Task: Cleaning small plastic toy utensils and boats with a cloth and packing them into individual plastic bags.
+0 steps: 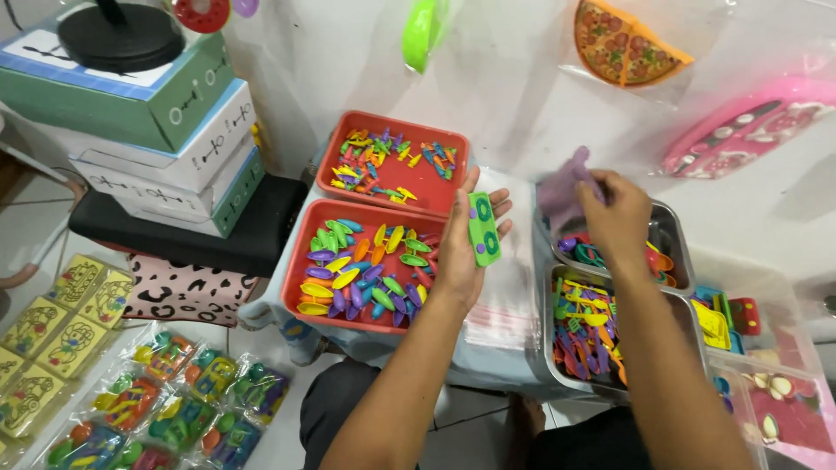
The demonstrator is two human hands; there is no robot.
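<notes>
We take the near red tray (pixel 300 261), the one full of leaf-shaped plastic pieces in green, yellow, purple and orange, as our landmark. Our left hand (pixel 466 239) lies palm up at its right edge, fingers spread flat, and a green rectangular toy piece (pixel 483 228) with two purple dots rests loose on the palm, not gripped. To the right of the tray, beyond a stack of clear plastic bags (pixel 505 300) that lies between, our right hand (pixel 618 213) hovers above the farther metal tray (pixel 675 239), fingers pinched on a blurred purple piece (pixel 562 191). We count two red trays, the second red tray (pixel 396 122) just behind the landmark with small mixed pieces, and two metal trays, the nearer metal tray (pixel 627 387) holding more coloured parts. Left of the landmark stand three stacked boxes (pixel 165 130) on a black cushion (pixel 187 226). On the floor below and left lie packed toy sets (pixel 174 400) and yellow picture cards (pixel 52 322).
</notes>
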